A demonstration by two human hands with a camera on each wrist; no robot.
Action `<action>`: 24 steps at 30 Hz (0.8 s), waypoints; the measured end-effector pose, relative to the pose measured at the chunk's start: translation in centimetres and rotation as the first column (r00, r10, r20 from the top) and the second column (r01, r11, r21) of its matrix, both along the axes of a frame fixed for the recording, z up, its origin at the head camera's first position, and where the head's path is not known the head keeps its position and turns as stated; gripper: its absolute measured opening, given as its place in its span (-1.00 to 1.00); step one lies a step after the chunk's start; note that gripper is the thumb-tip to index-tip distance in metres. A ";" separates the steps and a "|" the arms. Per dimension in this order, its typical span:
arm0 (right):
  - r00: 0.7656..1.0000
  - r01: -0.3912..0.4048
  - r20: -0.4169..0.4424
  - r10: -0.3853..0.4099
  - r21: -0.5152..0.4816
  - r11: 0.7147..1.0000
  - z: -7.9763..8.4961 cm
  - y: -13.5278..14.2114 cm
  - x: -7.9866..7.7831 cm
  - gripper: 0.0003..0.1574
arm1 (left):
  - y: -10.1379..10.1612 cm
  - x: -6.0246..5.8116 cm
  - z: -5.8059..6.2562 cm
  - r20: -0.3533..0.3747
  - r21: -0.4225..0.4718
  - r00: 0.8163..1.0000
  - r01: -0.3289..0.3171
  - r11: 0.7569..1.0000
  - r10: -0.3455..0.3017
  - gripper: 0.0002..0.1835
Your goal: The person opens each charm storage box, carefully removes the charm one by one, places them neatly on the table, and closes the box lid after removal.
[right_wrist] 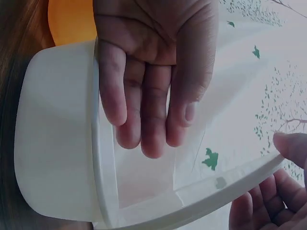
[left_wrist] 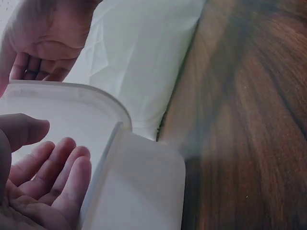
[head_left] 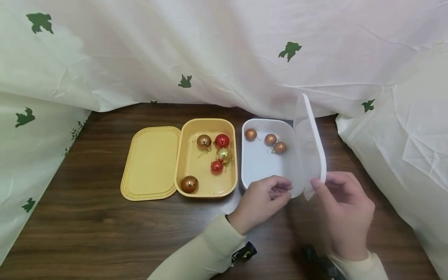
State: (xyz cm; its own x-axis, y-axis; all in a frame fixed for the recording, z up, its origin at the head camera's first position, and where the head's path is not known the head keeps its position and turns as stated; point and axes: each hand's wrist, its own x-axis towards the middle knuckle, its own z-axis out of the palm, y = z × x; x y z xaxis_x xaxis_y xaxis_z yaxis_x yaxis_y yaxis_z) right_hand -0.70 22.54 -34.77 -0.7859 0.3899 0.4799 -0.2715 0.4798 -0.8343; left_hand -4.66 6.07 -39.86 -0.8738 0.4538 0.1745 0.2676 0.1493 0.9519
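My right hand pinches the near edge of a translucent white lid between thumb and fingers. The lid stands nearly upright along the right side of a white plastic box. Three copper-coloured glitter baubles lie in the far part of that box. Over the box's near rim is my left hand, its fingers loosely bent and nothing held in them. In the left wrist view, the fingers of that hand are beside the box wall. The right wrist view shows the lid's rim between my right thumb and fingers.
Left of the white box stands a yellow box with several red, gold and brown baubles. Its yellow lid lies flat at its left side. White cloth with green bird shapes hangs around the dark wooden table.
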 end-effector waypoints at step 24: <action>0.908 -0.217 -0.337 -0.248 -0.885 0.411 -0.5 2.6 1.8 -0.75 | 4.6 0.9 -0.6 -0.721 -0.274 0.688 -0.175 0.946 -0.082 -0.89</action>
State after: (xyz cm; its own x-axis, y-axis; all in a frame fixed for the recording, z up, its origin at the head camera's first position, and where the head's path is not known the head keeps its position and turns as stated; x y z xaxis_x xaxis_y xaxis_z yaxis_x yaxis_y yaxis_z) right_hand 1.14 25.17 -35.26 -0.6265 0.7760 0.0735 -0.6493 -0.4674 -0.6000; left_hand -3.80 10.66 -40.51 -0.5576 0.5557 0.6167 0.8285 0.4190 0.3715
